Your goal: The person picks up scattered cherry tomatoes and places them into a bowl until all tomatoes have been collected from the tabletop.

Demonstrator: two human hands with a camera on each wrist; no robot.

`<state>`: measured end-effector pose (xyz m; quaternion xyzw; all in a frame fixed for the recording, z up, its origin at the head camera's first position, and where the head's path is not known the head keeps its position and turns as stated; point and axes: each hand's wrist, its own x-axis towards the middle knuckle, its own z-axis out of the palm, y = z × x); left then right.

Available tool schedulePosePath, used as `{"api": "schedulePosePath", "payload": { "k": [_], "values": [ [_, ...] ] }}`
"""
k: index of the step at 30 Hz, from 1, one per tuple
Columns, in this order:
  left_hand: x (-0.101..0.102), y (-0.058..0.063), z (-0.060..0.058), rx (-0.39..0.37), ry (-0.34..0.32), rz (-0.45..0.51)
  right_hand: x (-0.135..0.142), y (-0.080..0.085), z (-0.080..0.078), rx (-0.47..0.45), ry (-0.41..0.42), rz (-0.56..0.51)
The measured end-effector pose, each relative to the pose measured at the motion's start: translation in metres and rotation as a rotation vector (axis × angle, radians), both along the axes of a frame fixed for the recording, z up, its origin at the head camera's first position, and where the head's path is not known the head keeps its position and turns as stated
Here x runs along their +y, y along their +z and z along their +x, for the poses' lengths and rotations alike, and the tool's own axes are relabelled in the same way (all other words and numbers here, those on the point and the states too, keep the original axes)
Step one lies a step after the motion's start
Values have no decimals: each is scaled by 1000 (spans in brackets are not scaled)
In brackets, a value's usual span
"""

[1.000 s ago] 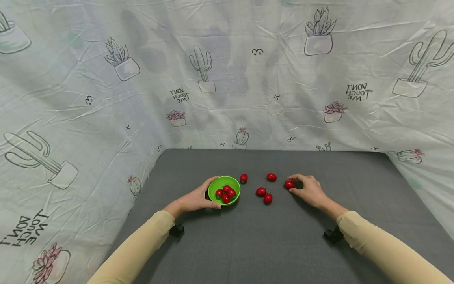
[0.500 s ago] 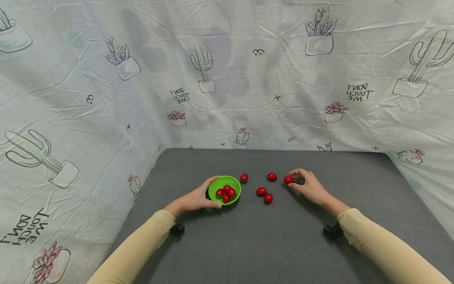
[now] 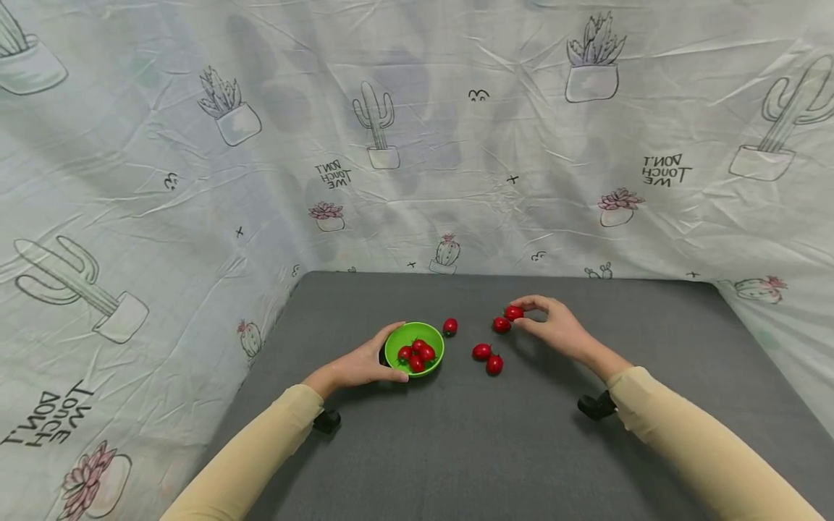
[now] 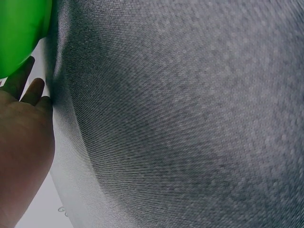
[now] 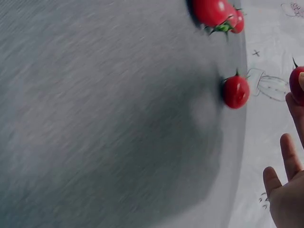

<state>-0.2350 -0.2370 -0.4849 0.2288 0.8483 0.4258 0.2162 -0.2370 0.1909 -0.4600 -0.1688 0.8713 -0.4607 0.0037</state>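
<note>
My left hand [image 3: 365, 363] holds a small green bowl [image 3: 426, 333] from its left side, thumb at the near rim and fingers at the far rim. Several red cherry tomatoes [image 3: 416, 363] lie inside it. In the left wrist view only part of the bowl's outer wall [image 4: 21, 33] shows. Between thumb and fingertips, my right hand [image 3: 557, 329] pinches another cherry tomato [image 3: 514, 313], which the right wrist view shows raised off the table. Just below it in the head view, a loose tomato [image 3: 501, 325] rests on the cloth.
Two tomatoes, one of them [image 3: 481, 352] left of the other [image 3: 494, 364], lie close together mid-table. Another tomato [image 3: 450, 327] sits just right of the bowl. A dark grey cloth covers the table [image 3: 456, 449]; a cactus-printed curtain [image 3: 417, 145] hangs behind and at the left.
My right hand has lifted the cherry tomato and carried it left and farther back, over beside another tomato. The left hand and the bowl have stayed in place.
</note>
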Motion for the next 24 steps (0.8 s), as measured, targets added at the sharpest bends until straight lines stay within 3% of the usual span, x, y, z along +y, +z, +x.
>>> {"api": "schedulePosePath", "payload": {
  "k": [24],
  "values": [
    [1,-1,-3,-15,10,6,-57,13,-29,-76,148,-72]
  ]
}}
